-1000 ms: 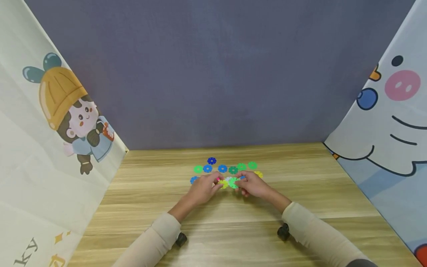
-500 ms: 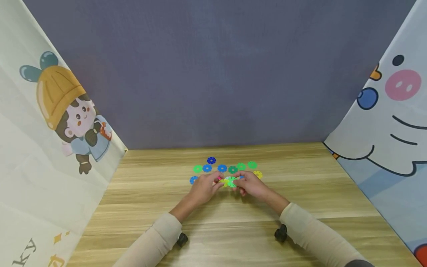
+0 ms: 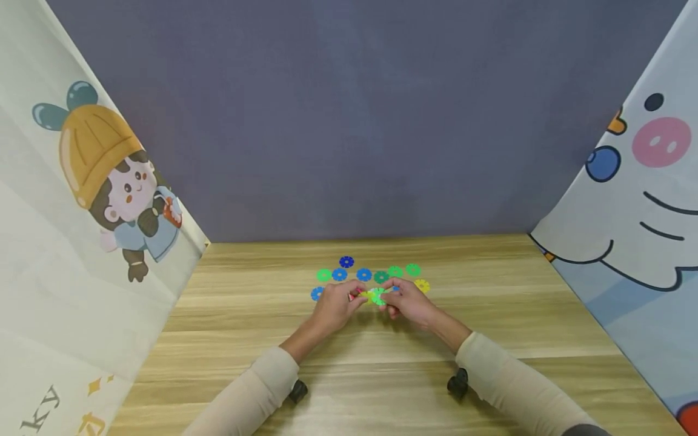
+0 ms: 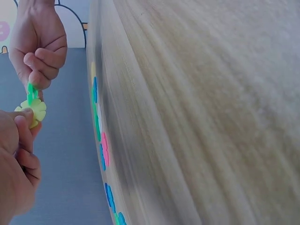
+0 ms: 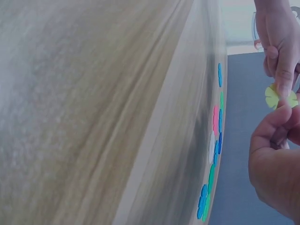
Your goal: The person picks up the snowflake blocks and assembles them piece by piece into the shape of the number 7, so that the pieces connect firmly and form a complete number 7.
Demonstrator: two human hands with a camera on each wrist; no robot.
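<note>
Raised over the table, my left hand (image 3: 334, 306) pinches a yellow notched snowflake disc (image 4: 40, 111) between thumb and fingers. My right hand (image 3: 413, 303) pinches a bright green snowflake disc (image 3: 377, 296) just to the right of it. In the left wrist view the green disc stands edge-on and meets the rim of the yellow one, roughly at right angles. How deep their slots engage cannot be made out. Fingers cover part of both discs. Beyond the hands, a pink disc (image 4: 105, 149) and a white disc (image 5: 211, 147) lie on the table.
Several loose discs lie flat behind the hands, among them a dark blue disc (image 3: 346, 262), a dark green disc (image 3: 381, 277) and a yellow disc on the right (image 3: 422, 285). A grey backdrop (image 3: 360, 133) rises behind the wooden table (image 3: 371, 387), with printed cloths on both sides.
My right hand has shifted slightly left, bringing the green disc closer against the yellow one. The left hand stays nearly in place, and the loose discs have not moved.
</note>
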